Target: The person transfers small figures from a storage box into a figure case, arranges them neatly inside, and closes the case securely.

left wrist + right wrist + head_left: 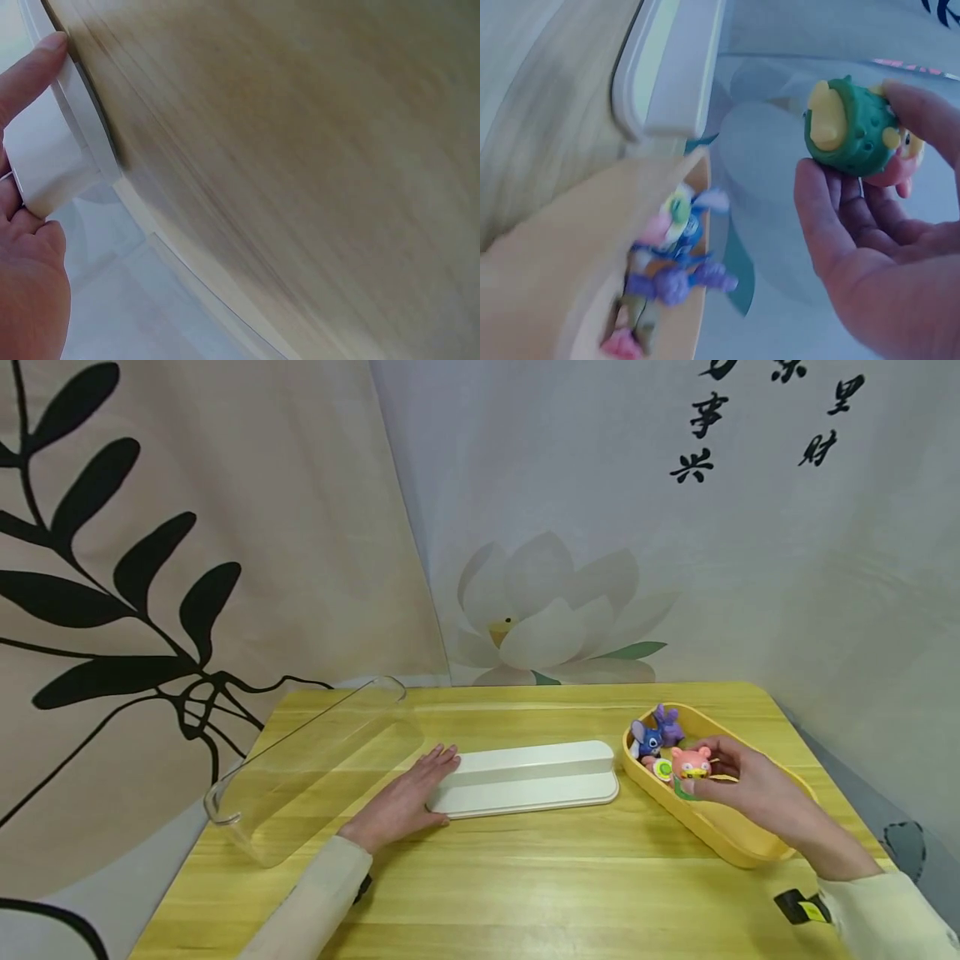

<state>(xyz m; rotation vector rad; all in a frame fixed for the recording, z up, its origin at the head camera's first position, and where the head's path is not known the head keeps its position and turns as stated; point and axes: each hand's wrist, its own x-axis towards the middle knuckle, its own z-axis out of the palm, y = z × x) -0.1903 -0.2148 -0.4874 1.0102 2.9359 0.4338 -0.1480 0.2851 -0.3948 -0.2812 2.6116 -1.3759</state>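
Pink-and-green figurine (690, 762), one: pinched in the right hand (761, 789), over the yellow tray (697, 828). White base (532, 789), one: on the bench (525, 893), left hand (405, 797) gripping its left end. Handling advised: pinch lightly, lift clear of the rim and neighbouring toys (647, 742)

Pale lotus-print backdrop (540, 502) behind wooden table (525, 885)

Black Chinese characters stand on the pale backdrop cloth (750, 568): 事 (708, 415) above 兴 (692, 467), and, farther right, 里 (847, 394) above 财 (817, 448) (two more, cut by the head view's top edge, cannot be read surely).
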